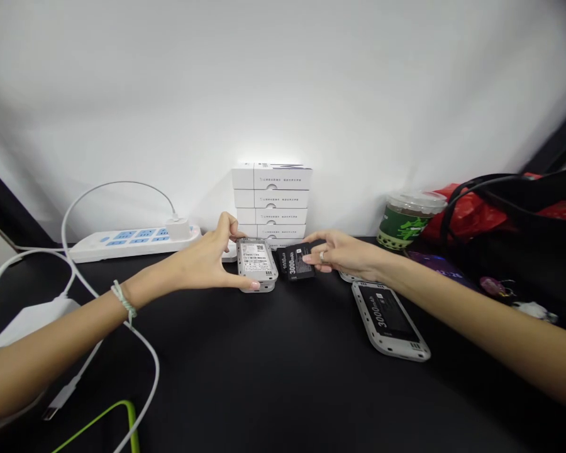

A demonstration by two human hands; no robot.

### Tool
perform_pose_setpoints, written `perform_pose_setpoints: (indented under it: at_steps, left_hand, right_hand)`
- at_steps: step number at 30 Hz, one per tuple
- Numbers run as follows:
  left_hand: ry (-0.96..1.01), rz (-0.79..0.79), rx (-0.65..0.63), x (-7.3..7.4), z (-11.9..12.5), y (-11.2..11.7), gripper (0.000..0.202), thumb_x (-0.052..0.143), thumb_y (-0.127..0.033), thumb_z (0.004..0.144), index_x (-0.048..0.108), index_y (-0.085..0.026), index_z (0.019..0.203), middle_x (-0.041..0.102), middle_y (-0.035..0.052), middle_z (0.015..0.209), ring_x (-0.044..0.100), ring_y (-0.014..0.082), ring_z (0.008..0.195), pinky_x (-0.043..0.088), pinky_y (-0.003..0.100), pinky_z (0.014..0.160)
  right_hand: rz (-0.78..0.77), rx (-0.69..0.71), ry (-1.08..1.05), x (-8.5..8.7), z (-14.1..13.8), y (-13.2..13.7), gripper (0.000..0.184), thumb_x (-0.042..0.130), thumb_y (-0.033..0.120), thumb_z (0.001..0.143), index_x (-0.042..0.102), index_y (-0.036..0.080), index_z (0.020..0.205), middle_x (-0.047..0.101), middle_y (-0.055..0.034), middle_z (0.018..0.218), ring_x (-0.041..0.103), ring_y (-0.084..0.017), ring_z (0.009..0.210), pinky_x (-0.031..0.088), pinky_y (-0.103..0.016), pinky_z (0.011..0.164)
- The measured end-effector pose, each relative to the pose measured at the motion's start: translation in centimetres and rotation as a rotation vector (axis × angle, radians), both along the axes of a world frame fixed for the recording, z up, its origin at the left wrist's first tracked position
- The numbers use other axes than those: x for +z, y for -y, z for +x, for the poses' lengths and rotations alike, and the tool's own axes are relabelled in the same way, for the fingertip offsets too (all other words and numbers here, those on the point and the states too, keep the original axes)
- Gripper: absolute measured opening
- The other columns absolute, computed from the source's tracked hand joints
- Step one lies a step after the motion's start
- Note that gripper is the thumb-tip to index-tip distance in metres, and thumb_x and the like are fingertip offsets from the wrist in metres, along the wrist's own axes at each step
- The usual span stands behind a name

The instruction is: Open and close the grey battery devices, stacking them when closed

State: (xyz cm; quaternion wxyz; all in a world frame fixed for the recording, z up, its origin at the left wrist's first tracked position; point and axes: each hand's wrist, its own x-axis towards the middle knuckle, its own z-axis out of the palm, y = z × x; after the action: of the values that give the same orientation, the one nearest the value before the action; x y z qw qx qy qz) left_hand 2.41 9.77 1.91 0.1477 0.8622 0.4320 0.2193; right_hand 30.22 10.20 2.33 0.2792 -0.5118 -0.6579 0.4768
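My left hand (207,261) grips a small white device (257,264) with its back open and a label showing, thumb and fingers closed on its edges. My right hand (344,255), wearing a ring, pinches a black 3000mAh battery (295,261) right beside that device. A second white device (390,318) with a black battery fitted lies face up on the black table (283,377), under my right forearm. Part of a white cover (346,277) shows beneath my right hand.
A stack of white boxes (272,204) stands against the white wall behind the hands. A white power strip (132,242) with charger and cables lies at left; a green cable (122,415) is near me. A lidded cup (408,220), red bag (471,214) and black bag (538,195) sit at right.
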Motion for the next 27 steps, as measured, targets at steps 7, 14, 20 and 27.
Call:
perform_pose_setpoints:
  at_steps: [7, 14, 20, 27]
  left_hand:
    - [-0.031, -0.02, 0.013, -0.4, 0.0, -0.1, 0.068, 0.076, -0.063, 0.07, 0.026, -0.026, 0.096, 0.056, 0.0167, 0.13, 0.061, 0.032, 0.109, 0.051, 0.048, 0.089]
    - [-0.061, 0.018, -0.007, -0.3, 0.1, 0.4, 0.063, 0.072, -0.064, 0.074, 0.028, -0.026, 0.098, 0.051, 0.0143, 0.134, 0.056, 0.0331, 0.11, 0.047, 0.053, 0.09]
    - [-0.003, 0.026, 0.0, 0.8, 0.3, 1.0, 0.051, 0.062, -0.062, 0.084, 0.026, -0.027, 0.093, 0.055, 0.0123, 0.13, 0.054, 0.0306, 0.112, 0.045, 0.052, 0.093]
    - [0.031, 0.067, -0.024, 2.0, 0.9, 2.0, 0.05, 0.065, -0.057, 0.084, 0.026, -0.027, 0.095, 0.057, 0.009, 0.126, 0.054, 0.0275, 0.108, 0.044, 0.052, 0.094]
  right_hand:
    - [0.097, -0.023, 0.167, -2.8, -0.7, -1.2, 0.032, 0.063, 0.034, 0.086, 0.038, 0.022, 0.102, 0.054, 0.0073, 0.062, 0.051, -0.012, 0.055, 0.042, -0.028, 0.059]
    - [0.373, 0.018, 0.419, -0.5, 1.9, -0.9, 0.039, 0.072, 0.049, 0.075, 0.049, 0.022, 0.093, 0.068, -0.0093, 0.096, 0.063, -0.028, 0.093, 0.047, -0.042, 0.085]
    - [0.248, 0.247, 0.899, 2.6, 7.0, -1.3, 0.074, 0.069, 0.063, 0.072, 0.051, 0.019, 0.129, 0.063, -0.0148, 0.13, 0.061, -0.037, 0.115, 0.048, -0.047, 0.096]
    - [0.313, 0.228, 0.95, 1.0, 7.6, -2.8, 0.093, 0.073, 0.069, 0.063, 0.047, 0.015, 0.134, 0.066, -0.0185, 0.119, 0.066, -0.038, 0.101, 0.052, -0.046, 0.083]
